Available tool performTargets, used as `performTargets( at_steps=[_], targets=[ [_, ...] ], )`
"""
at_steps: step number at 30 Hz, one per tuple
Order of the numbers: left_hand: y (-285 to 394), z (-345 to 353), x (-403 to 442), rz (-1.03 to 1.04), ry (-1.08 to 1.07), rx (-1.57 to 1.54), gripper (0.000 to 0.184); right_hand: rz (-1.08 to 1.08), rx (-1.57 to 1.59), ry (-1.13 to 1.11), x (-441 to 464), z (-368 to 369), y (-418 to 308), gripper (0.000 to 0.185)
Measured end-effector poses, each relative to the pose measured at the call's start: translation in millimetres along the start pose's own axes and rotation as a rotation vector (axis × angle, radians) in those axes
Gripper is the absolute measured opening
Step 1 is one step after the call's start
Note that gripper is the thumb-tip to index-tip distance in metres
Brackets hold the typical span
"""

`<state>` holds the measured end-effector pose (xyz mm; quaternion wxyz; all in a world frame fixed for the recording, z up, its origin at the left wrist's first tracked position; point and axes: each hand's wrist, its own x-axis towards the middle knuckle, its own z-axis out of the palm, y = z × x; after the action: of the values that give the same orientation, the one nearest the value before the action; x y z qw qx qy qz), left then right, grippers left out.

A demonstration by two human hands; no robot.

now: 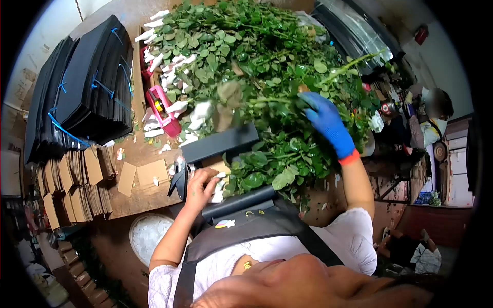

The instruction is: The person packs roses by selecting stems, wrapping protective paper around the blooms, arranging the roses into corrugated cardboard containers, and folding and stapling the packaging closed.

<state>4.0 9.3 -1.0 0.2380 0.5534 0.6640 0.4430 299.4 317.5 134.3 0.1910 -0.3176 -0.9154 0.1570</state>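
My right hand (327,120), in a blue glove with a red cuff, has its fingers closed round a green leafy stem (272,100) over the heap of cut stems. The stem's blurred end points left. My bare left hand (202,186) rests by white-wrapped flower heads (218,192) at the near edge of the leaves; what its fingers hold, if anything, is hidden. Just above it lies a dark grey board (221,145). A pink tape dispenser (163,112) stands to the left of the heap (215,43).
Black sheets (95,77) tied with blue string stand at the left. Below them are cardboard pieces (82,179). Two flat cardboard pieces (153,173) lie on the wooden table (123,203). A round white container (149,236) is below. Other people (434,128) are at the right.
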Motion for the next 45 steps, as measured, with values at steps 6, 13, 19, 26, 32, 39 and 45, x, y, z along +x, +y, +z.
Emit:
performTargets(
  at_steps=[6, 13, 19, 26, 32, 39, 45],
  targets=[
    [4.2, -2.3, -0.7, 0.046, 0.017, 0.032, 0.015, -0.171, 0.138, 0.040, 49.9, 11.0, -20.3, 0.048],
    [-0.8, 4.0, -3.6, -0.048, 0.089, -0.064, 0.013, -0.092, 0.414, -0.131, 0.7, -21.8, -26.5, 0.037],
    [-23.2, 11.2, -12.0, -0.161, 0.074, -0.260, 0.058, 0.078, 0.313, -0.476, -57.4, 25.3, 7.7, 0.028],
    [-22.2, 9.5, -12.8, -0.272, 0.049, -0.163, 0.067, 0.285, 0.262, -0.709, -37.6, -4.0, -44.8, 0.021],
    [-1.3, -0.3, -2.4, -0.065, 0.069, 0.057, 0.056, 0.067, -0.056, -0.766, -23.7, 4.5, -46.8, 0.029],
    [-0.7, -0.7, -3.5, -0.093, 0.040, 0.024, 0.051, -0.014, -0.372, -0.348, -67.5, 65.9, -15.9, 0.027],
    [0.9, -4.1, 0.6, -0.032, -0.002, 0.037, 0.049, 0.323, 0.258, -0.577, -75.8, 74.6, 27.8, 0.043]
  ],
)
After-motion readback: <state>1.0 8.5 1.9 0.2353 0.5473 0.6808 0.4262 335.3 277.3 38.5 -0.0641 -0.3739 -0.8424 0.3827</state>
